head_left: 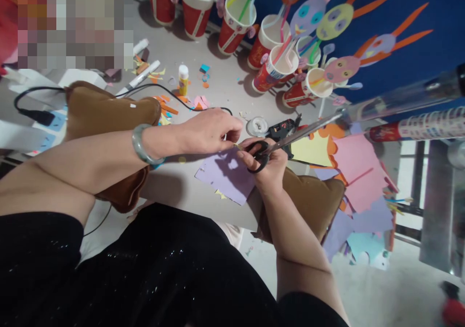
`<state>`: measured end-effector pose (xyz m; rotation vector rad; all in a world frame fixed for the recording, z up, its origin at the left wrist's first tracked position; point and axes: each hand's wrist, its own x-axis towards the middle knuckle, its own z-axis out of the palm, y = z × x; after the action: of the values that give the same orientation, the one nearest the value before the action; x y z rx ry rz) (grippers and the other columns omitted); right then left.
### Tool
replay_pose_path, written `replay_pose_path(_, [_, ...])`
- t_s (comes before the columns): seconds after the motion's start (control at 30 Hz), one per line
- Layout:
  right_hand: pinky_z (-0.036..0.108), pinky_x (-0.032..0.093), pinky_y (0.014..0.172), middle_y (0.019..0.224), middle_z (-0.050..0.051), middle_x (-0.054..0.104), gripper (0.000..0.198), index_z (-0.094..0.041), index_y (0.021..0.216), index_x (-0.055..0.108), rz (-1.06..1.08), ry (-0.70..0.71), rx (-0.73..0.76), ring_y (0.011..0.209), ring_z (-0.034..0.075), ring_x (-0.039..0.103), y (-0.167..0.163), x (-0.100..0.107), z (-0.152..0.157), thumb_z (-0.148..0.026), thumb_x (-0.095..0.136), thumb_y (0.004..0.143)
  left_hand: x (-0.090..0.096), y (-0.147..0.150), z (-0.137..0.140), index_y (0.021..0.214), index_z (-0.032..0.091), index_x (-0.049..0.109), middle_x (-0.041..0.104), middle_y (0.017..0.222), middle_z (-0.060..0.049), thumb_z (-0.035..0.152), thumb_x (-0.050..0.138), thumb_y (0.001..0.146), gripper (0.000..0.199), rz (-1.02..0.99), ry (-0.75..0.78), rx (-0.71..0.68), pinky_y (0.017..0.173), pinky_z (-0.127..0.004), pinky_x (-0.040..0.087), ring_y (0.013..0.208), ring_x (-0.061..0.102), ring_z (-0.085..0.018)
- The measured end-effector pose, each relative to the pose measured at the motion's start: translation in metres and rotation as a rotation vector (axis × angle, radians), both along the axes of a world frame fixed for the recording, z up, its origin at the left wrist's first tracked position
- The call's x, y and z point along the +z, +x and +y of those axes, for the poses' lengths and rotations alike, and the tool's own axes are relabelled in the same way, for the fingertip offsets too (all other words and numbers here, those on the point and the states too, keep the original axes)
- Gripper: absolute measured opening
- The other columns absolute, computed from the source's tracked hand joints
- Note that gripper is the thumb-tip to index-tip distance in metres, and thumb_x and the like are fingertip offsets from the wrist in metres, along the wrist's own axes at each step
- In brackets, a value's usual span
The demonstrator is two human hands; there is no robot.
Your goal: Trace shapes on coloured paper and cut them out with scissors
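Note:
My left hand (214, 131), with a jade-like bangle (140, 145) on its wrist, is closed, thumb and fingertips pinched close to my right hand's fingertips. Between the two hands shows a tiny yellowish bit (237, 146), too small to name. My right hand (271, 164) is closed around the black handles of a pair of scissors (290, 138); the metal blades point away to the upper right. Under both hands lies a purple sheet of paper (228, 174), with a yellow paper scrap (220, 194) at its lower edge.
Red-and-white paper cups (232, 24) with straws and paper animal heads line the back. A glue stick (183, 80), tape roll (257, 126) and black glue gun (281, 129) stand nearby. Brown cushions (109, 111) lie under my forearms. Cut pink paper (359, 172) is at right.

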<state>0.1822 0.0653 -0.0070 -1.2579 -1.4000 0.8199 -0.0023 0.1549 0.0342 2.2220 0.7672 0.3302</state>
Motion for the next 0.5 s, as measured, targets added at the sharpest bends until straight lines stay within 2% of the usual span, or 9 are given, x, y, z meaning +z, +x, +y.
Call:
replay_pose_path(0.1, [0.031,0.055,0.062,0.075,0.0,0.072,0.039,-0.024,0.066,0.054,-0.031,0.029,-0.021,0.067,0.016,0.066,-0.001,-0.002,-0.003,-0.048,0.083,0.076,-0.003,0.0,-0.001,0.078,0.018,0.071,0.066,0.07,0.001,0.015,0.065,0.076,0.007,-0.035,0.007,-0.017,0.068,-0.026,0.037,0.065,0.055,-0.011])
replay_pose_path(0.2, [0.032,0.054,0.062,0.077,0.001,0.072,0.031,-0.025,0.069,0.054,-0.11,0.105,-0.04,0.066,0.016,0.066,-0.001,-0.002,-0.005,-0.039,0.076,0.083,-0.005,-0.001,0.0,0.081,0.018,0.071,0.067,0.072,0.0,0.016,0.066,0.076,0.008,-0.037,0.009,-0.005,0.067,-0.026,0.037,0.065,0.055,-0.011])
replay_pose_path(0.33, [0.043,0.055,0.079,0.076,0.001,0.073,0.027,-0.026,0.068,0.052,-0.4,0.324,-0.095,0.069,0.019,0.067,0.005,-0.003,-0.005,-0.032,0.069,0.087,-0.007,-0.001,0.004,0.085,0.016,0.071,0.07,0.077,-0.001,0.013,0.063,0.079,0.01,-0.014,-0.042,0.051,0.069,-0.025,0.039,0.068,0.058,-0.011])
replay_pose_path(0.4, [0.047,0.052,0.088,0.076,0.0,0.074,0.028,-0.026,0.067,0.051,-0.55,0.424,-0.103,0.068,0.018,0.067,0.01,-0.005,-0.005,-0.032,0.068,0.088,-0.006,0.0,0.006,0.08,0.015,0.069,0.07,0.075,-0.002,0.017,0.059,0.087,0.012,-0.014,-0.166,0.049,0.067,-0.024,0.041,0.065,0.059,-0.01])
replay_pose_path(0.5, [0.047,0.048,0.095,0.078,-0.003,0.075,0.033,-0.025,0.064,0.05,-0.624,0.465,-0.049,0.069,0.016,0.066,0.016,-0.011,-0.007,-0.033,0.066,0.092,-0.005,0.001,0.006,0.077,0.014,0.066,0.072,0.072,-0.005,0.03,0.048,0.1,0.033,-0.045,-0.477,0.039,0.061,-0.023,0.044,0.058,0.061,-0.01])
